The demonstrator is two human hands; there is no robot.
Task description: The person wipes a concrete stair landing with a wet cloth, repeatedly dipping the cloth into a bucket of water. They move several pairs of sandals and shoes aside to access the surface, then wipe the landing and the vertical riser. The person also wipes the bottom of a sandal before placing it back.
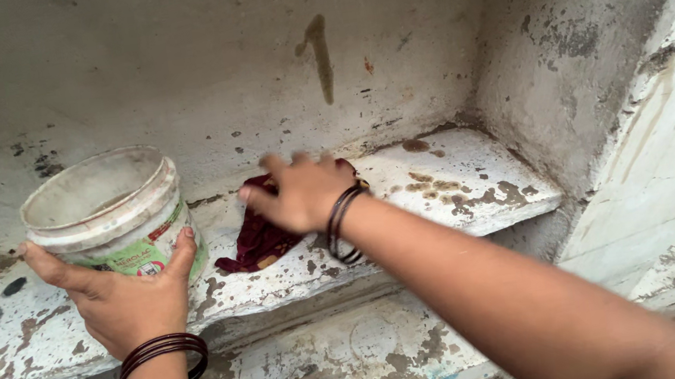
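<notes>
Left hand fingers spread round the white tub; right hand pressing the maroon cloth flat (blurred) — judged risk: tub tipping off the shelf

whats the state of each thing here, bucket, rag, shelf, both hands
bucket: upright on the shelf, no lid, inside dirty, contents not clear
rag: dark red, crumpled, lying on the shelf under the right hand
shelf: white paint worn and stained
left hand: wrapped around the bucket's near side
right hand: fingers spread, pressed flat on the rag
wall: grimy, one dark drip mark
</notes>
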